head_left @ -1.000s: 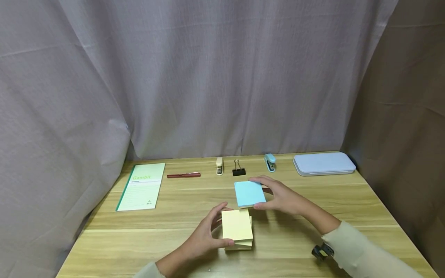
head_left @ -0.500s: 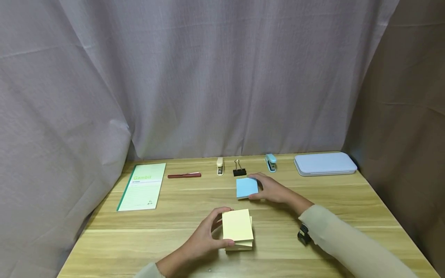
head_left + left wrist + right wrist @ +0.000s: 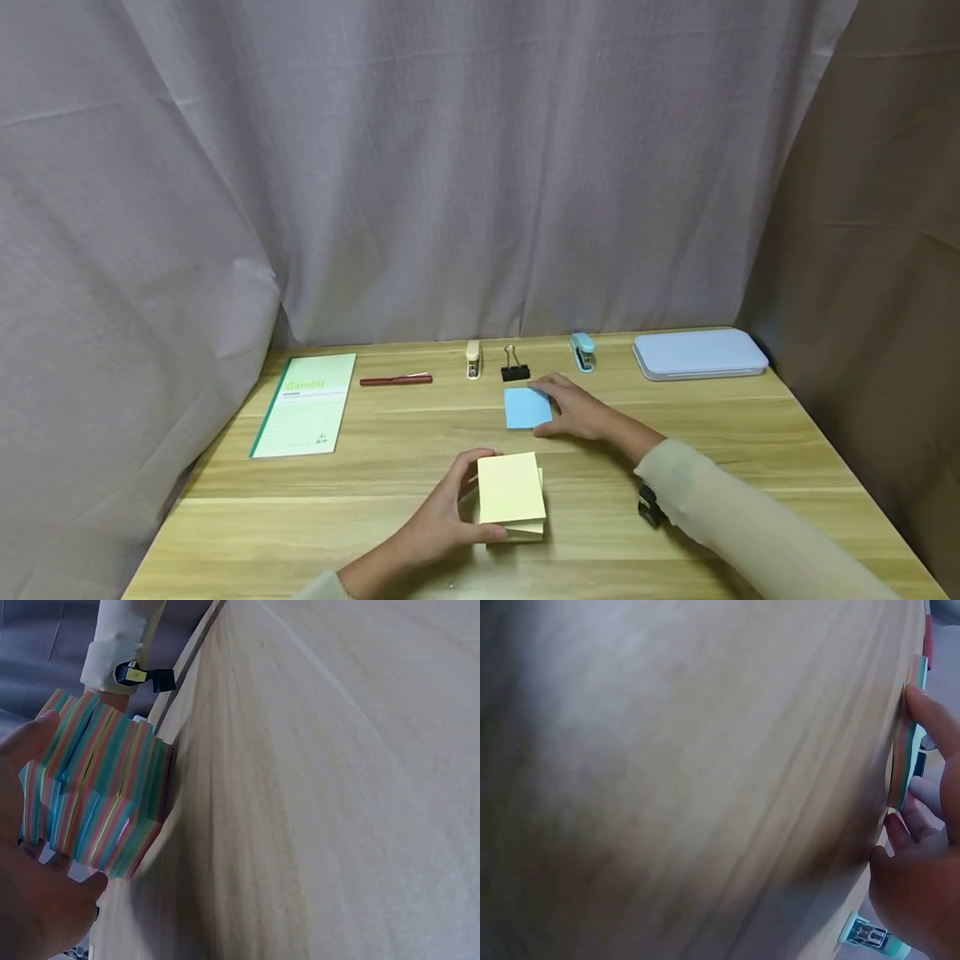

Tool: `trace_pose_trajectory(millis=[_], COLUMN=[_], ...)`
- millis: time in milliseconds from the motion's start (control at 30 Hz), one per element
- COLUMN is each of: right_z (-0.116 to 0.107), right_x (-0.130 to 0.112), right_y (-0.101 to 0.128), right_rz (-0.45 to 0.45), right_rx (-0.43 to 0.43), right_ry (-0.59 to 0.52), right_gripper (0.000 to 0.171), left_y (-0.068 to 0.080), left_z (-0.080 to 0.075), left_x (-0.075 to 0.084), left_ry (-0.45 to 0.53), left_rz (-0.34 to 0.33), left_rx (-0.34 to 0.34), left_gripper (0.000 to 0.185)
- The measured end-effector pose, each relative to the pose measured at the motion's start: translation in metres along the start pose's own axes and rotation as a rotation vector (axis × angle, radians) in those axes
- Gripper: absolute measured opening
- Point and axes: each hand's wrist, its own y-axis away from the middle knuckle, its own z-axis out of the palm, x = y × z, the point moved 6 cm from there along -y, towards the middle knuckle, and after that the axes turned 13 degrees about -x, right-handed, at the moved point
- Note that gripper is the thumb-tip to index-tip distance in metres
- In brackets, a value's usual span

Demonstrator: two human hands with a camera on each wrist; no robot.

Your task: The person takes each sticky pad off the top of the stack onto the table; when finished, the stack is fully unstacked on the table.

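Near the table's front, a thick sticky-note block (image 3: 512, 492) with a yellow top sheet lies on the wooden table (image 3: 375, 508). My left hand (image 3: 471, 498) grips its left side, thumb on the near edge. In the left wrist view the block's (image 3: 97, 795) sides show as multi-coloured stripes between my thumb and fingers (image 3: 45, 900). Farther back, a thin blue-topped pad (image 3: 527, 407) lies flat. My right hand (image 3: 543, 407) holds its right edge. The right wrist view shows the pad (image 3: 906, 750) edge-on, pinched between my fingertips (image 3: 930, 712).
Along the back edge lie a green notebook (image 3: 303, 404), a red pen (image 3: 396, 380), a beige stapler (image 3: 473, 358), a black binder clip (image 3: 514, 367), a blue stapler (image 3: 582, 351) and a pale blue-grey case (image 3: 699, 352). A curtain hangs behind and to both sides.
My right hand carried the blue pad away from the block, farther back on the table, and lowered it flat. The left hand and the block stayed put.
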Motion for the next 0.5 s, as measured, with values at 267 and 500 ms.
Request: trace_pose_trajectory(millis=[267,500], right_z=[-0.009,-0.015], right_x=[-0.014,-0.053], right_y=[0.008,0.032], right_rz=[0.012,-0.043], right_rx=[0.014,0.001], right_ry=[-0.015,-0.116], right_gripper=[0.087,0.078], left_y=[-0.002,-0.002], left_z=[-0.001,-0.002], left_x=[-0.002,-0.003], left_ry=[0.013,-0.032], left_rz=[-0.010,0.001], left_rx=[0.008,-0.001], left_gripper=[0.086,0.085])
